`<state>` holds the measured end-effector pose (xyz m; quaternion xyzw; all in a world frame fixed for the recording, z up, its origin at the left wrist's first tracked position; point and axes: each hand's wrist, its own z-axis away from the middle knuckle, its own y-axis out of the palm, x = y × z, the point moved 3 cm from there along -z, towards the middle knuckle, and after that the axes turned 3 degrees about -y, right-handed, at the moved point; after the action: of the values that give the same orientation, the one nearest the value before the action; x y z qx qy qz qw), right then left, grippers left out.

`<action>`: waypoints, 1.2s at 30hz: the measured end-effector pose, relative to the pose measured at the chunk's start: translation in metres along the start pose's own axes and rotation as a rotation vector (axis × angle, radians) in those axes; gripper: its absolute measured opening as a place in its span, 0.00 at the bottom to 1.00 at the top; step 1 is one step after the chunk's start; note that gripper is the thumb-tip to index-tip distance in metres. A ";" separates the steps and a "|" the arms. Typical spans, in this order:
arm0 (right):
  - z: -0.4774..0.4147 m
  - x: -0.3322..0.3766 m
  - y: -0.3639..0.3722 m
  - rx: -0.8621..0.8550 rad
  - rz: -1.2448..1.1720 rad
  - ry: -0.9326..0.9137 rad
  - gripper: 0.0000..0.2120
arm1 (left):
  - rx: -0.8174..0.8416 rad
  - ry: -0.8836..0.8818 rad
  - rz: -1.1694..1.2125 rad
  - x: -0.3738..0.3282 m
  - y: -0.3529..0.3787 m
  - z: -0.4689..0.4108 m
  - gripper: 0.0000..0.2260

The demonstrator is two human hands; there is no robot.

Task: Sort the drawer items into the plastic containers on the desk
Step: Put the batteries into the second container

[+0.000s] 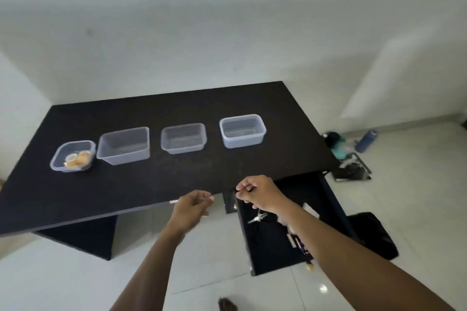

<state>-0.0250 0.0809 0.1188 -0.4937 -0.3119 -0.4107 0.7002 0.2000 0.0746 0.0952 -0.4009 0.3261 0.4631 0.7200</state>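
**Figure: head view, sorting in progress.** Four clear containers stand in a row on the black tabletop (pixel 151 184), across the middle of the frame. We see orange and white round items (pixel 77 159) in the left container (pixel 56 159). To its right come the second container (pixel 123 156), the third container (pixel 184 149) and the right container (pixel 243 142), each apart from its neighbour.

At lower right the drawer (pixel 267 247) stands pulled out below the tabletop's near edge. It holds a metal tool (pixel 257 217) and other small items that the right forearm partly hides.

The left hand (pixel 192 207) hovers at the tabletop's near edge, lower centre, its fingers released and loosely curled. The right hand (pixel 257 193) hangs over the drawer's far end with its fingers clenched toward the thumb. We cannot tell whether they grasp anything.

On the floor (pixel 417 184) at the right lie a blue bottle (pixel 367 140) and a dark bag (pixel 374 235).
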 end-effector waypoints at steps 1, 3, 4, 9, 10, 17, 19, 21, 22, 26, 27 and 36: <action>0.013 -0.015 -0.008 -0.025 -0.012 0.024 0.04 | 0.019 -0.008 0.005 0.006 0.017 0.006 0.05; 0.036 -0.045 -0.021 -0.043 -0.010 0.062 0.04 | 0.056 -0.035 0.015 0.018 0.049 0.018 0.06; 0.048 -0.060 -0.027 -0.038 -0.002 0.078 0.04 | 0.079 -0.051 0.017 0.025 0.065 0.025 0.06; 0.091 -0.128 -0.055 -0.052 -0.012 0.182 0.03 | 0.138 -0.110 0.015 0.047 0.130 0.056 0.06; 0.096 -0.139 -0.061 -0.048 -0.019 0.203 0.03 | 0.137 -0.126 0.011 0.050 0.142 0.059 0.06; 0.100 -0.208 -0.104 0.013 -0.029 0.274 0.04 | 0.095 -0.217 -0.016 0.054 0.213 0.054 0.07; 0.091 -0.224 -0.120 0.032 -0.024 0.264 0.04 | 0.073 -0.233 -0.029 0.051 0.235 0.048 0.07; 0.078 -0.236 -0.137 0.062 0.012 0.229 0.04 | 0.036 -0.248 -0.040 0.049 0.256 0.040 0.08; 0.071 -0.240 -0.143 0.072 0.039 0.201 0.04 | 0.016 -0.254 -0.050 0.048 0.264 0.037 0.08; 0.044 -0.260 -0.164 0.095 0.132 0.127 0.05 | -0.021 -0.258 -0.059 0.052 0.300 0.018 0.06; 0.038 -0.264 -0.166 0.090 0.148 0.123 0.06 | -0.023 -0.255 -0.071 0.053 0.307 0.014 0.05; -0.003 -0.320 -0.148 0.097 0.257 0.168 0.08 | -0.025 -0.278 -0.264 0.099 0.336 -0.043 0.06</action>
<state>-0.3055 0.1372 -0.0868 -0.4591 -0.2062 -0.3421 0.7935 -0.0811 0.1609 -0.1003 -0.3812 0.1623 0.4199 0.8075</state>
